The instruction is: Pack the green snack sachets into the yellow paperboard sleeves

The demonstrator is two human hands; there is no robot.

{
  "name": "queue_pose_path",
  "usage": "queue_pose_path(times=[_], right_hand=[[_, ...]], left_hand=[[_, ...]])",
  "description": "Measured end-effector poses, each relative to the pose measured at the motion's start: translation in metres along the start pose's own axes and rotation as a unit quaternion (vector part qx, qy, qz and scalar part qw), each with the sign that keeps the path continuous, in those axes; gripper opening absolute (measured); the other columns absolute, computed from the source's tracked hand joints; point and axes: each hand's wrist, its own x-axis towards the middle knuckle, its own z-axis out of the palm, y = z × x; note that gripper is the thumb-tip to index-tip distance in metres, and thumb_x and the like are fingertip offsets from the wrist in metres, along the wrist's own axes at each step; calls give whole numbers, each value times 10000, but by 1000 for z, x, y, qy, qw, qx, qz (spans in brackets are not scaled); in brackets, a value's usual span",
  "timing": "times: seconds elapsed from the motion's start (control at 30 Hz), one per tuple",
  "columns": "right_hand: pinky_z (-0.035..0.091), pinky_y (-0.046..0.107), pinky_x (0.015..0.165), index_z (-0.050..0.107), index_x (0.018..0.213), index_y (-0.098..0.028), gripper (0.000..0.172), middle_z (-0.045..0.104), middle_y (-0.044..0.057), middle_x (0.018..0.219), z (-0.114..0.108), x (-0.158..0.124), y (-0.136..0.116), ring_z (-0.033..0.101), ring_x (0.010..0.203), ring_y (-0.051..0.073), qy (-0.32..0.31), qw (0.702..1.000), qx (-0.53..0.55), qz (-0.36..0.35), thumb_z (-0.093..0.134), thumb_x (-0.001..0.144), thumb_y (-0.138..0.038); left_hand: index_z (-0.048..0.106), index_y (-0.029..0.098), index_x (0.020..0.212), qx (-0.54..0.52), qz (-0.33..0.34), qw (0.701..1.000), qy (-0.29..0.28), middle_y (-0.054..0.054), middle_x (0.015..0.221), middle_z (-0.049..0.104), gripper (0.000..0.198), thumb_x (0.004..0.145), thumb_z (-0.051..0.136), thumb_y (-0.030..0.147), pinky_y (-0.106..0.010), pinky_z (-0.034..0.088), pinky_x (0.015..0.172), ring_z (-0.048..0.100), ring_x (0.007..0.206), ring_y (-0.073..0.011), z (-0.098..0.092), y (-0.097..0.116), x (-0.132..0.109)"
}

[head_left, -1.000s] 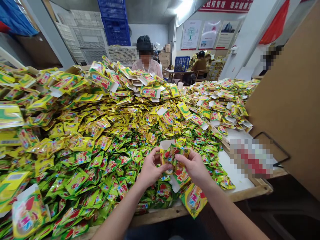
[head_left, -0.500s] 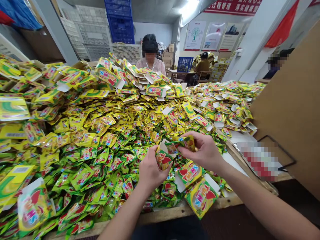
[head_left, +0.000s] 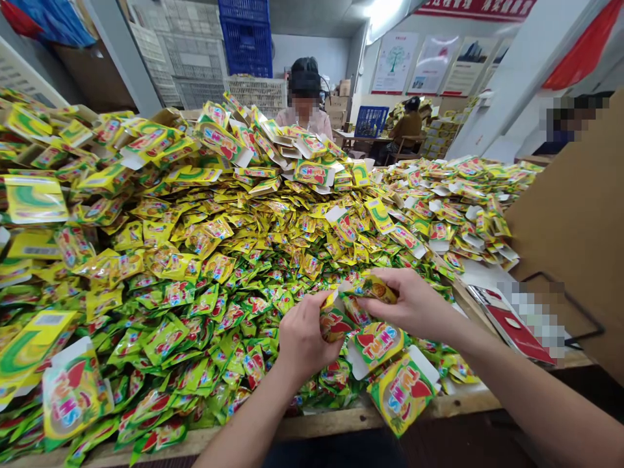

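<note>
Wooden table edge (head_left: 341,424) up front, with a loose carton (head_left: 403,393) poking over it. Just past that, the left hand (head_left: 307,335) has its fingers wrapped round a small box (head_left: 333,324), and the right hand (head_left: 412,304) is pinching a yellow packet (head_left: 374,286) right by the box's open end. Then it's a ton of green packets (head_left: 168,337), yellow ones (head_left: 220,265) behind, piled boxes (head_left: 221,142), and a person (head_left: 305,118) in pale pink.

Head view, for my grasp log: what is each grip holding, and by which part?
Left grip: a small printed box, by its left side. Right grip: a yellow sachet, by its right end; the green sachet beneath, I can't tell.
</note>
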Motion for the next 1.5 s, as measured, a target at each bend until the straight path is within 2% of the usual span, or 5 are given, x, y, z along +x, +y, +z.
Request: queue_pose_path(times=[0.47,0.77,1.03,1.2,1.5], right_hand=[[255,232,463,547,571,-172,222,409,-56,513,6,15,0,347,489,84,-45,999,2,26,642,752,-259],[422,403,828,615,636,-198,233,673,60,820,56,5,5,608,909,240,207,969,133,39,732,673,-397],[338,509,926,658,762,-212,89,692,50,798,39,0,5,598,954,276,102,993,25,48,691,715,-281],[464,365,799,605,735,-188,126,678,34,756,47,0,4,613,748,182,54,979,184,66,601,778,-306],[464,335,757,632,745,-182,79,675,28,801,45,-5,0,601,772,182,-26,989,137,50,651,680,-140]], left_hand=[[456,192,1112,28,-1,999,-40,-58,906,673,491,655,620,266,-305,531,626,663,760,-220,-3,-5,2],[424,192,1134,-20,-64,998,-17,-73,957,675,517,672,626,304,-309,561,663,677,812,-221,3,-6,-2],[437,200,1135,-18,-67,997,-43,-64,976,673,537,640,631,274,-314,566,679,676,821,-221,4,-4,-4],[442,184,1137,0,-65,997,-39,-76,983,674,542,629,614,265,-331,569,702,675,844,-232,6,-6,-7],[480,158,1092,45,-39,996,-67,-89,904,681,508,617,612,282,-331,553,607,675,746,-249,6,-4,-9]])
